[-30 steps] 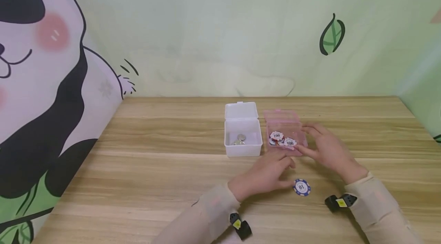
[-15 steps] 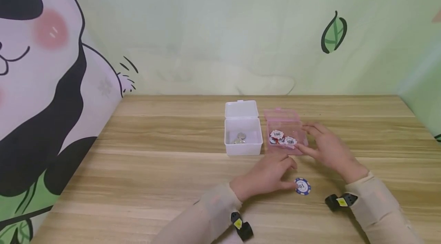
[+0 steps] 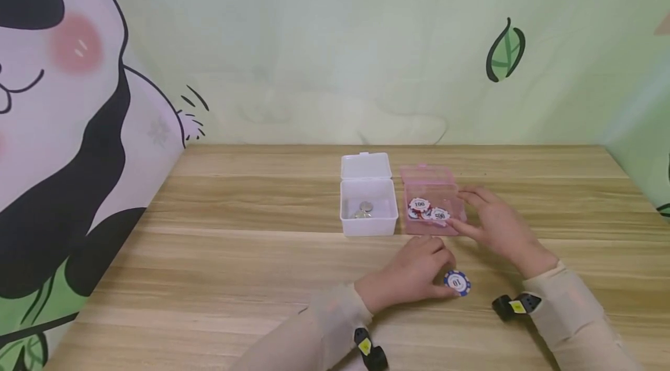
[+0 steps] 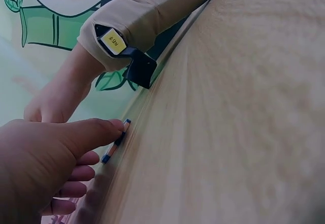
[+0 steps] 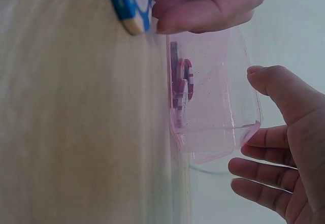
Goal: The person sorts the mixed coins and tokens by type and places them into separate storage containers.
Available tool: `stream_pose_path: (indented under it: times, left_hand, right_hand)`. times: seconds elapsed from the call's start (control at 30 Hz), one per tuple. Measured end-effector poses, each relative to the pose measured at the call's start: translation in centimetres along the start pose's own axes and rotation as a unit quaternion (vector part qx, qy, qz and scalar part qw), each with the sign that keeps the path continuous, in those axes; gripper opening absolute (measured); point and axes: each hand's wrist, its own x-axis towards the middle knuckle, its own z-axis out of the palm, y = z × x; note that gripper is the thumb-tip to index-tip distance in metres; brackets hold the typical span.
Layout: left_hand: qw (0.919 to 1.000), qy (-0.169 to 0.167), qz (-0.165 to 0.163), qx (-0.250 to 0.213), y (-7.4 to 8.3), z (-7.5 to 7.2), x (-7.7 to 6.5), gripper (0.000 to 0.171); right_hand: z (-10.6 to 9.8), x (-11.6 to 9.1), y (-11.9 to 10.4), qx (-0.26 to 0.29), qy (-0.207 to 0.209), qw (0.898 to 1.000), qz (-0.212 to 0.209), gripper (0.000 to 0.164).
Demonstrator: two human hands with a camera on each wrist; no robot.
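Observation:
A blue-and-white poker chip [image 3: 458, 282] marked 10 lies on the table in the head view. My left hand [image 3: 410, 275] pinches its left edge, thumb on the near side and index finger on the far side. In the left wrist view the thumb touches the chip [image 4: 116, 141] edge-on, beside the curled fingers. Behind it stands a pink see-through box [image 3: 431, 230], lid open. Red-and-white and other chips [image 3: 420, 205] lie inside. My right hand [image 3: 499, 228] holds this box's right side between thumb and index finger; the other fingers stand free in the right wrist view.
Immediately left of the pink box is a white box [image 3: 369, 228], its lid also raised. Several coins [image 3: 365, 207] lie in it. The wooden table [image 3: 235, 278] ends at a green printed backdrop [image 3: 314, 57] behind.
My left hand has moved slightly right and closed its thumb and index finger on the chip's edge. The chip has hardly shifted. My right hand has stayed at the pink box.

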Motion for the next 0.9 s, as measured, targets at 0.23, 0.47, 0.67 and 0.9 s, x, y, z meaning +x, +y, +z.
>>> stream_pose_path:
  times: [0.23,0.47,0.67,0.9]
  left_hand:
    - [0.9999,0.009,0.005,-0.002,0.02,0.02,-0.18,0.044]
    - [0.9999,0.012,0.009,-0.003,0.0,0.2,-0.15,0.045]
    - [0.9999,0.01,0.008,-0.003,0.03,0.21,-0.14,0.045]
    - [0.9998,0.012,0.013,-0.001,0.01,0.15,-0.21,0.044]
  right_hand:
    - [0.1,0.08,0.0,-0.004,0.011,1.0,-0.004,0.057]
    - [-0.01,0.0,-0.02,-0.013,0.004,1.0,0.01,0.061]
    - [-0.07,-0.09,-0.04,-0.028,-0.019,0.999,0.029,0.066]
    - [-0.11,-0.09,-0.22,-0.034,-0.026,0.999,0.033,0.067]
